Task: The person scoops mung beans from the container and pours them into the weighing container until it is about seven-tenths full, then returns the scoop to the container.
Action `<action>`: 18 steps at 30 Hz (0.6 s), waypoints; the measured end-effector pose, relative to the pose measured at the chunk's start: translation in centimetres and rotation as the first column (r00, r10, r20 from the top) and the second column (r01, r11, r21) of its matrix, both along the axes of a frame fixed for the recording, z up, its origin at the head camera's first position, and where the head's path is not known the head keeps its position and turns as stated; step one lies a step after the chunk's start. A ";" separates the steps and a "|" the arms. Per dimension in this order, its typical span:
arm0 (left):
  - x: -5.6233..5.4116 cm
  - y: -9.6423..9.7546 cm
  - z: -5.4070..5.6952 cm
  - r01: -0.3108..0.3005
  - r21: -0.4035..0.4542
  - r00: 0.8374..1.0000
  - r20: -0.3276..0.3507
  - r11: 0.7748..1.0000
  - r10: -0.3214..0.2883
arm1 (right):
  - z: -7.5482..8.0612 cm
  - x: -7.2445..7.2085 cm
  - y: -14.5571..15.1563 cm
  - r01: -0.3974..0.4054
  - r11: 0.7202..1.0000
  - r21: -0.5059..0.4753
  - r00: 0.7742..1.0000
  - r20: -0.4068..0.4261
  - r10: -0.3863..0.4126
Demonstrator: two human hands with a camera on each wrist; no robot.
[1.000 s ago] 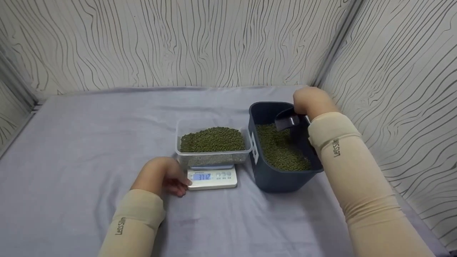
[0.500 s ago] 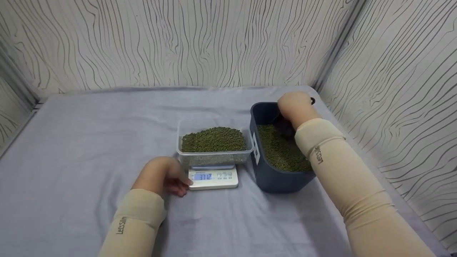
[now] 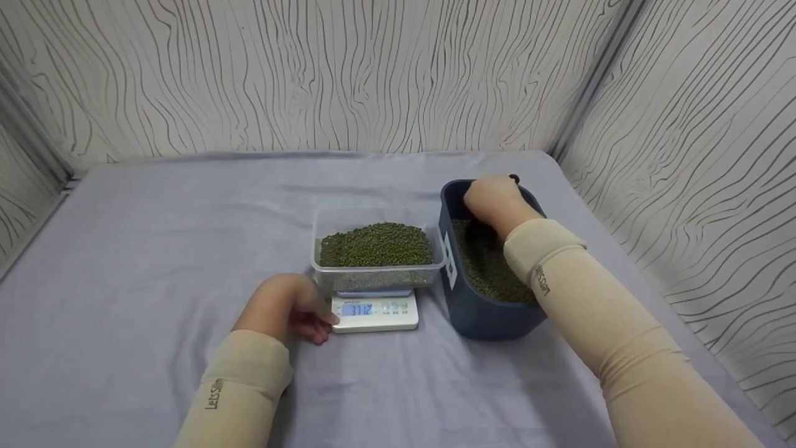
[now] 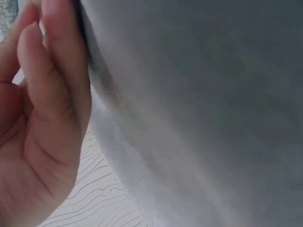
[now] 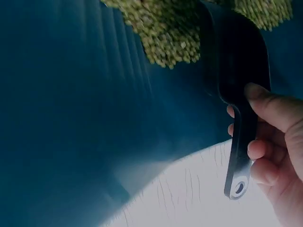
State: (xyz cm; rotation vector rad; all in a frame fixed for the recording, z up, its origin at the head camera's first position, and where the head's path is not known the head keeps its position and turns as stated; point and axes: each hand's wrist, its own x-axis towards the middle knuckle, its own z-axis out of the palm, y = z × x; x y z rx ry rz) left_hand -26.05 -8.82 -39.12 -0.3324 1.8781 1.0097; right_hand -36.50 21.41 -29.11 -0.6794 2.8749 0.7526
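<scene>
My left hand (image 3: 291,305) is at the near left corner of a white digital kitchen scale (image 3: 388,322), one fingertip touching it and the other fingers loosely beside it on the cloth. A clear plastic container (image 3: 379,275) heaped with green mung beans (image 3: 379,246) stands on the scale, whose display appears to read 371.2. To the right, a dark blue bin (image 3: 491,323) holds more mung beans (image 5: 170,40). My right hand (image 3: 495,198) reaches into it, gripping the handle of a black scoop (image 5: 241,52), thumb on top and fingers around. In the right wrist view the scoop's front overlaps the beans.
A pale lavender cloth (image 3: 186,249) covers the table. White wood-grain panels (image 3: 249,74) rise behind it and on the right side (image 3: 703,186). The bin stands close beside the container's right end, with a white label (image 3: 449,261) on its wall.
My right hand has moved left and lower into the bin, tilting the scoop so that its bowl goes down toward the beans. The left hand has stayed at the scale; the reading looks the same.
</scene>
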 end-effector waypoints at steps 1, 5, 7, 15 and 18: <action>0.0 0.0 0.0 -0.002 0.001 1.000 -0.001 1.000 0.002 | -0.2 0.0 0.1 -0.010 1.000 -0.008 1.000 0.004 0.010; 0.1 -0.1 0.0 -0.008 0.006 1.000 -0.002 1.000 0.008 | -0.6 0.1 0.1 -0.045 0.999 -0.026 0.997 0.064 0.047; 0.0 -0.1 0.0 -0.001 0.007 1.000 -0.002 1.000 0.001 | -0.6 0.1 0.1 -0.048 0.998 -0.042 0.994 0.093 0.052; -0.1 -0.1 0.0 0.015 0.007 1.000 -0.006 1.000 -0.015 | -1.1 0.4 -0.1 -0.114 0.989 -0.094 0.976 0.173 0.129; 0.0 -0.1 0.0 0.010 0.008 1.000 -0.007 1.000 -0.010 | -1.1 0.6 -0.2 -0.104 0.988 -0.112 0.966 0.225 0.128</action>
